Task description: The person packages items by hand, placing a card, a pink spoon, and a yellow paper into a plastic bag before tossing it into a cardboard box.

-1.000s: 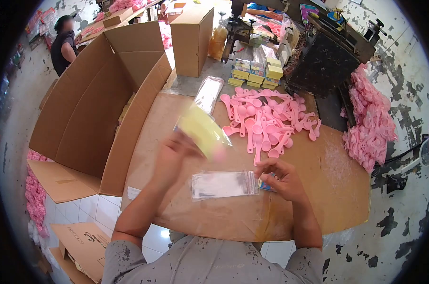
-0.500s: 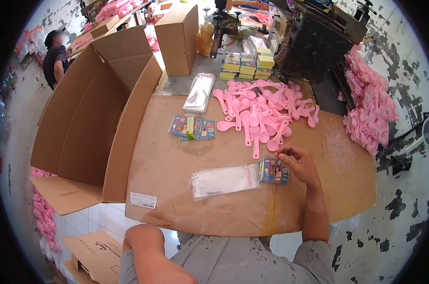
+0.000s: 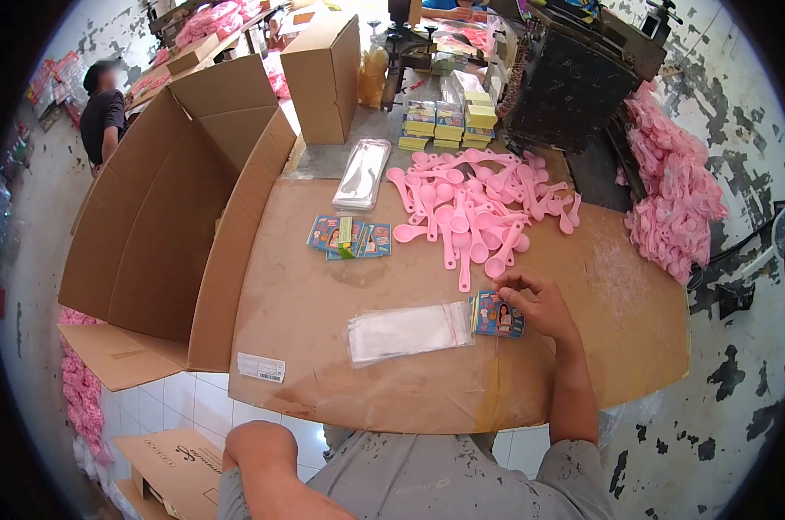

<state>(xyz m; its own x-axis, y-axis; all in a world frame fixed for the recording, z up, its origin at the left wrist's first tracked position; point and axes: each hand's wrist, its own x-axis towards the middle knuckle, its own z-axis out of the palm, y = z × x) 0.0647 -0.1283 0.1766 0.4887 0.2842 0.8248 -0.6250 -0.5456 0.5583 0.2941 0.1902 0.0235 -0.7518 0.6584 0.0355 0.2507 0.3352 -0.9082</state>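
My right hand (image 3: 535,305) is over the right side of a small stack of blue printed cards (image 3: 499,314). Its fingers are bent, with a gap between thumb and forefinger and nothing visible in them. Just left of the cards lies a stack of clear plastic bags (image 3: 401,334). Beyond the hand spreads a pile of pink plastic spoons (image 3: 462,217). My left forearm (image 3: 275,459) bends down at the bottom edge, and the left hand itself is out of view.
A large open carton (image 3: 149,225) stands at the left. Banded blue cards (image 3: 349,238) and more clear bags (image 3: 363,173) lie left of the spoons. Card stacks (image 3: 449,121), a black machine (image 3: 570,87) and pink bundles (image 3: 674,191) are farther back. A person (image 3: 104,113) is at far left.
The whole view has shifted slightly. My right hand stays over the card stack, with its fingers a little lower against the cards. The objects on the table keep their places.
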